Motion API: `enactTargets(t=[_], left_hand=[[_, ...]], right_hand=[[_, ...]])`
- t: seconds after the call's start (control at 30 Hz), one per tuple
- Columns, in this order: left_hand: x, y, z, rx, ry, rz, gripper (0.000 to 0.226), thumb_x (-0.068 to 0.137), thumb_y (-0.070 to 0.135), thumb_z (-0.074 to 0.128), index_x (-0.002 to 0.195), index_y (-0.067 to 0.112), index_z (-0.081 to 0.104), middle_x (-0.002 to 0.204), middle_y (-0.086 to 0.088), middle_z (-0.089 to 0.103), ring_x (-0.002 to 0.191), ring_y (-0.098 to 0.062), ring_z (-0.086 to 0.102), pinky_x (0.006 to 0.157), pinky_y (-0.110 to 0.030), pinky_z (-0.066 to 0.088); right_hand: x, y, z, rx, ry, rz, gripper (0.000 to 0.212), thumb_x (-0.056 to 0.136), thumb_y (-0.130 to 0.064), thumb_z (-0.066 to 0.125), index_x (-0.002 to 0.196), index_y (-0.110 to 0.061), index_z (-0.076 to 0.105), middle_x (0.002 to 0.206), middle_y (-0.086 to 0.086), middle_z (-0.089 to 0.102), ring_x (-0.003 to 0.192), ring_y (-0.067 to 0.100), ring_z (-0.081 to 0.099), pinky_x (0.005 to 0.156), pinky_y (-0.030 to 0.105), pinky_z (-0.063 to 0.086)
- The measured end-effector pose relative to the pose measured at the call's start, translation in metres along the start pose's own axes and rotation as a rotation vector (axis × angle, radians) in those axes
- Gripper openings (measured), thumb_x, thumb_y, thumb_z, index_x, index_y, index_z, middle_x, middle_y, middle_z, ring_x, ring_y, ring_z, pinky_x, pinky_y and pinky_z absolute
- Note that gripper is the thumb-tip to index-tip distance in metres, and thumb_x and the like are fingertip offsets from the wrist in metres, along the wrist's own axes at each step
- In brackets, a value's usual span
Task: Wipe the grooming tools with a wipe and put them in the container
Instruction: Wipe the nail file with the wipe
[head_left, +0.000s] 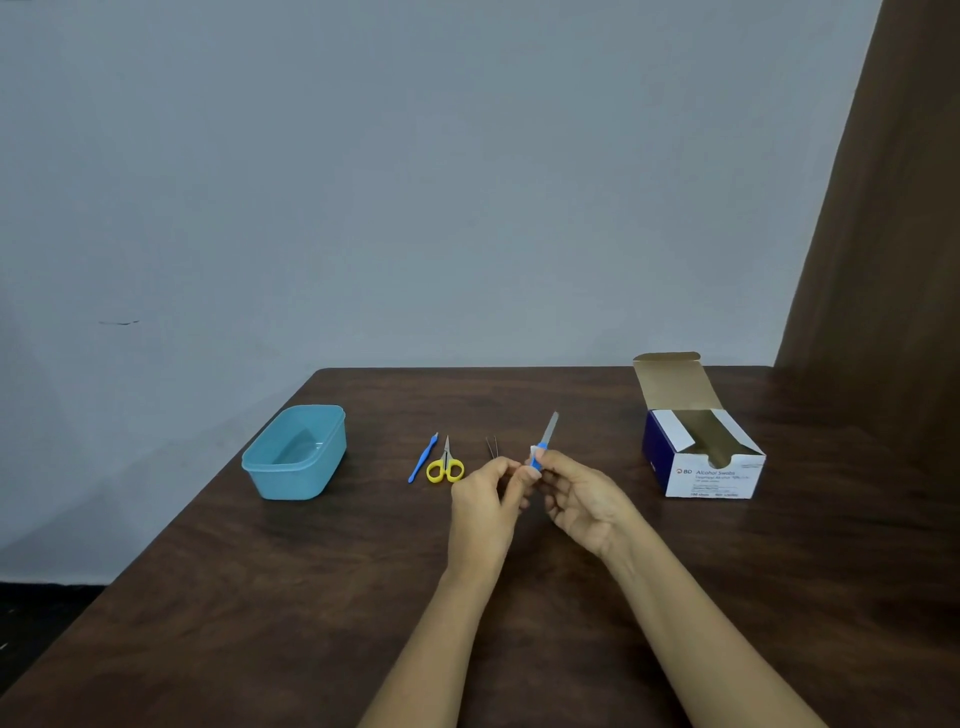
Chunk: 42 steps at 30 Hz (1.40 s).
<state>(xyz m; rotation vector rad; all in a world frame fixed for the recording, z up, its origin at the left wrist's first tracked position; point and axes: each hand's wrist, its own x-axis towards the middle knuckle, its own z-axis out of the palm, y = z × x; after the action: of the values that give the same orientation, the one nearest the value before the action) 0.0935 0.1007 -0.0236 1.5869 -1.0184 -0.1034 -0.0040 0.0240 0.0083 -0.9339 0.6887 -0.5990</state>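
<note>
Above the middle of the brown bench (311, 597), the right hand (579, 493) pinches the blue handle of a nail file (549, 428), whose grey blade tilts up and away. The left hand (485, 493), fingers curled, pinches a small white wipe (533, 451) against that handle. On the bench just beyond the hands lie dark tweezers (492, 447), yellow-handled scissors (445, 467) and a thin blue cuticle tool (422, 460), with the open blue container (291, 467) well to the left and an open box of alcohol swabs (711, 473) to the right.
</note>
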Motion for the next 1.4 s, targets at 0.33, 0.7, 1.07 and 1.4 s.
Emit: enactTargets(t=[0.33, 0.7, 1.07, 1.4], left_hand=[[0.000, -0.002, -0.001, 0.046, -0.008, 0.037, 0.019, 0.089, 0.030, 0.067, 0.071, 0.026, 0.060, 0.057, 0.009, 0.060, 0.055, -0.002, 0.059, 0.054, -0.017, 0.049], [0.007, -0.004, -0.005, -0.057, -0.036, -0.043, 0.024, 0.080, 0.042, 0.071, 0.080, 0.019, 0.067, 0.072, 0.007, 0.067, 0.069, 0.001, 0.060, 0.063, -0.013, 0.047], [0.012, 0.013, -0.013, -0.677, -0.355, -0.458, 0.064, 0.085, 0.059, 0.040, 0.105, 0.009, 0.073, 0.108, -0.010, 0.072, 0.105, -0.025, 0.066, 0.094, -0.038, 0.052], [0.014, 0.013, -0.017, -0.723, -0.363, -0.556, 0.043, 0.089, 0.042, 0.055, 0.105, 0.005, 0.072, 0.102, -0.012, 0.067, 0.092, -0.019, 0.062, 0.077, -0.037, 0.053]], right_hand=[[-0.001, -0.001, -0.002, -0.028, -0.067, 0.063, 0.009, 0.086, -0.018, 0.065, 0.091, -0.015, 0.073, 0.084, 0.000, 0.071, 0.077, 0.008, 0.061, 0.072, 0.022, 0.038], [-0.006, -0.010, -0.004, -0.152, -0.081, 0.012, 0.008, 0.085, -0.018, 0.067, 0.089, -0.014, 0.074, 0.085, 0.002, 0.071, 0.080, 0.010, 0.062, 0.069, 0.022, 0.039], [-0.012, -0.015, -0.007, -0.379, -0.244, 0.059, 0.005, 0.083, -0.009, 0.070, 0.086, -0.008, 0.074, 0.078, 0.007, 0.070, 0.072, 0.009, 0.059, 0.064, 0.019, 0.039], [-0.013, -0.016, -0.009, -0.510, -0.310, 0.116, 0.009, 0.082, -0.008, 0.071, 0.075, -0.011, 0.074, 0.077, 0.005, 0.070, 0.072, 0.007, 0.065, 0.065, 0.018, 0.041]])
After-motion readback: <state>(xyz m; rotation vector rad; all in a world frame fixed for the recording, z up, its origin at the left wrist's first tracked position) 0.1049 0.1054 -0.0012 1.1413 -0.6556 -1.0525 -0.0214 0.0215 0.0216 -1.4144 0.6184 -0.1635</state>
